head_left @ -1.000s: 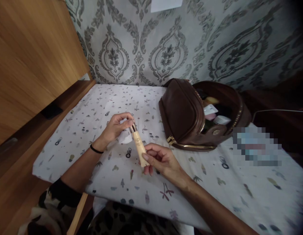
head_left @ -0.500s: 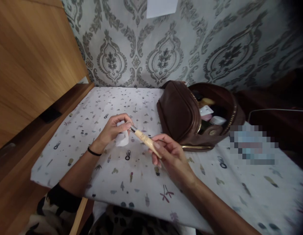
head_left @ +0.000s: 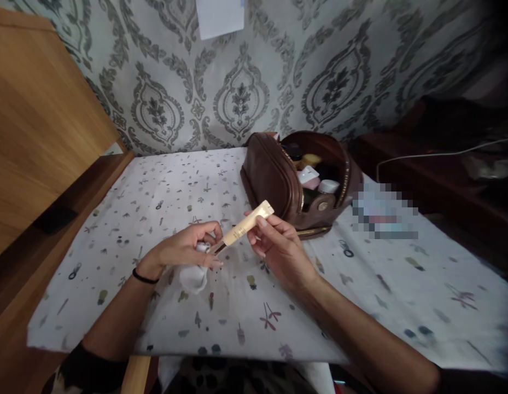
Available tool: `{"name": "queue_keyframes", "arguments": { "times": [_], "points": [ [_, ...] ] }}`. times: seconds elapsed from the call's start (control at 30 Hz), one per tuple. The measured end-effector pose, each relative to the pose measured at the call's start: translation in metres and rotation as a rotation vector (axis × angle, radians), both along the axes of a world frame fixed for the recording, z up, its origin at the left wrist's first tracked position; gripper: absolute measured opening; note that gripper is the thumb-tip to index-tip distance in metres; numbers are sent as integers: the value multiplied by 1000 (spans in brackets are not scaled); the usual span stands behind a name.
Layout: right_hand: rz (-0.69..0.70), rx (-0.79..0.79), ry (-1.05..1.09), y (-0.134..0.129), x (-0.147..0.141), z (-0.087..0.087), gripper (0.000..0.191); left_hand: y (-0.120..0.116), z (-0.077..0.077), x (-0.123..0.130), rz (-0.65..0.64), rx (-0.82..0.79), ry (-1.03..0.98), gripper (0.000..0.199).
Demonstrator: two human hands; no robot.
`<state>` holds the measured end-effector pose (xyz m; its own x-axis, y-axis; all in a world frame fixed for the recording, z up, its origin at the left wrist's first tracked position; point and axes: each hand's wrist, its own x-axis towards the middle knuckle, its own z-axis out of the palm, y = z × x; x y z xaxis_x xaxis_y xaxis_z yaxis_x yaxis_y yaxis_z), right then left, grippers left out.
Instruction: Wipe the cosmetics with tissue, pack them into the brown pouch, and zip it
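My right hand (head_left: pixel 280 243) pinches the upper end of a slim beige cosmetic tube (head_left: pixel 243 227) with small print on its side. The tube slants down to the left, its flat end up and its silver-dark tip low. Closed around a crumpled white wipe (head_left: pixel 193 278), my left hand (head_left: pixel 194 249) has its fingers at the tube's lower tip. Part of the wipe hangs below the left palm; the rest is hidden by the fingers. Whether the left fingers press on the tip itself, I cannot tell.
Behind my right hand stands an open brown toiletry bag (head_left: pixel 270 178) with jars and bottles inside. A blurred-out item (head_left: pixel 385 213) lies to its right on the patterned cloth (head_left: pixel 171 180). A wooden cabinet (head_left: pixel 44 109) rises at left, and a patterned wall closes off the back.
The tube has turned: its tip now points down-left and its flat end up-right, where before the tip pointed up-left. The left hand and wipe have moved lower. The whole view has shifted.
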<state>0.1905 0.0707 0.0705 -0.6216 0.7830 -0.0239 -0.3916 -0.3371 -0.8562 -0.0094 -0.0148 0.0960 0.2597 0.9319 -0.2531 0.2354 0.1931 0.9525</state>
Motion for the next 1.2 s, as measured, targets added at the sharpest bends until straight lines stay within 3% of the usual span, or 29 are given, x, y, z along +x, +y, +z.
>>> {"name": "queue_keyframes", "arguments": {
  "times": [0.23,1.2],
  "points": [
    [3,11,-4,3,-1,-3,34,2,-9,18,-28,-33,-109,34],
    [20,8,31,4,0,-3,31,3,-13,19,-9,-101,-104,38]
  ]
}}
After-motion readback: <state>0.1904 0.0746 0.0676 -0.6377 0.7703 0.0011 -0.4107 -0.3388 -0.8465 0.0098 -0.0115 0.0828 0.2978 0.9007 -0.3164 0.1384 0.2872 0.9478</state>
